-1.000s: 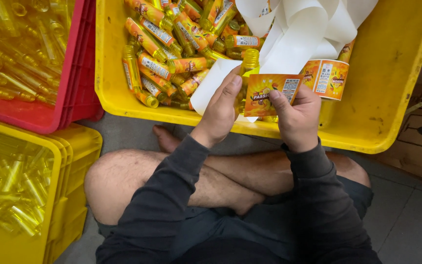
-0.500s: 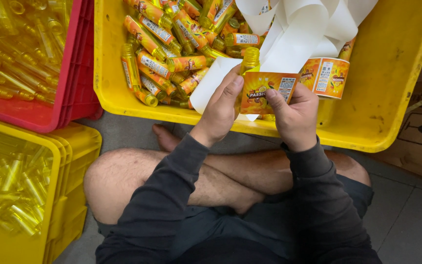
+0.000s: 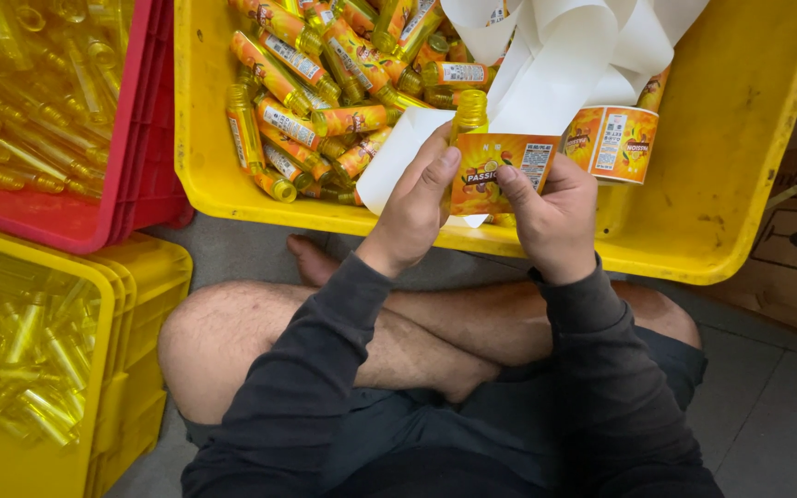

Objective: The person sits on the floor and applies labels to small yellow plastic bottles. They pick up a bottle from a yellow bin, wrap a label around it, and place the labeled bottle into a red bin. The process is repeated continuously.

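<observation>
Small yellow bottle [image 3: 469, 112], upright, yellow cap on top, over the near edge of the big yellow bin. Orange fruit-print label [image 3: 498, 172] spread flat across its front, covering the body; only neck and cap exposed.

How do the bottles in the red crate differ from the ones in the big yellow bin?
The bottles in the red crate are bare and see-through; those in the big yellow bin wear orange labels. The bare ones sit left, the labelled ones in front of the hands. Both lie jumbled and are small and yellowish.
</observation>
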